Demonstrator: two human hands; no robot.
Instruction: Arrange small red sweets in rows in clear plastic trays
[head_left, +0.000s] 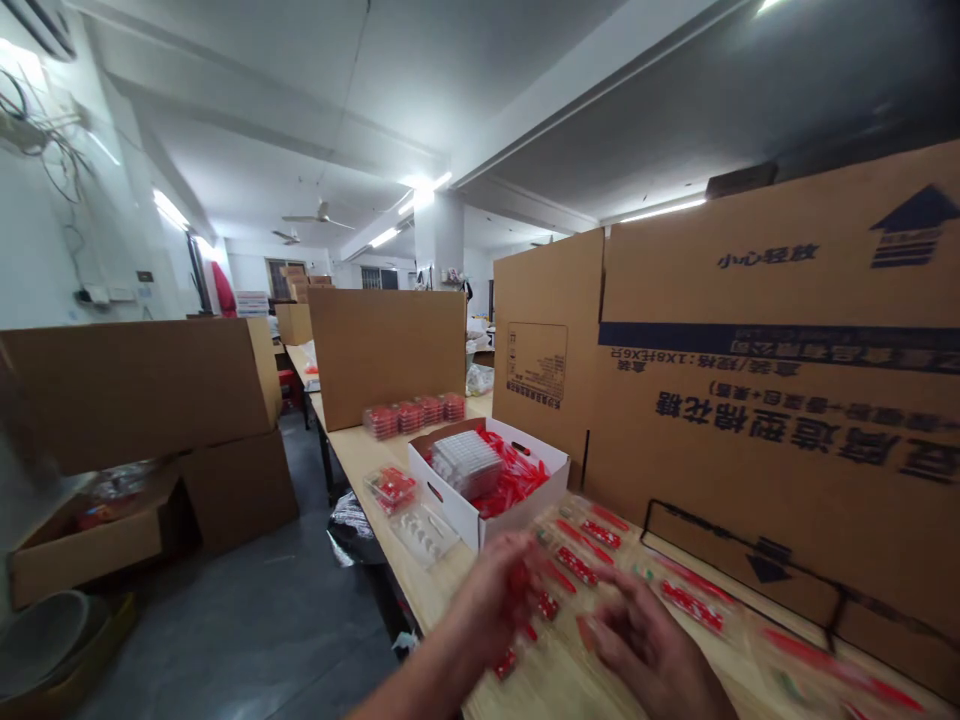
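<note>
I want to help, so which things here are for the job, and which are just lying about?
For the job: left hand, holding a red packet; right hand; clear packets of red items; white box.
Lying about: brown cartons; ceiling fan; black bag.

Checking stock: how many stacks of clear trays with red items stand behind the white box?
4, in a row on the table behind the white box, before a brown carton: leftmost stack, second stack, third stack, rightmost stack. More could be hidden behind the box.
</note>
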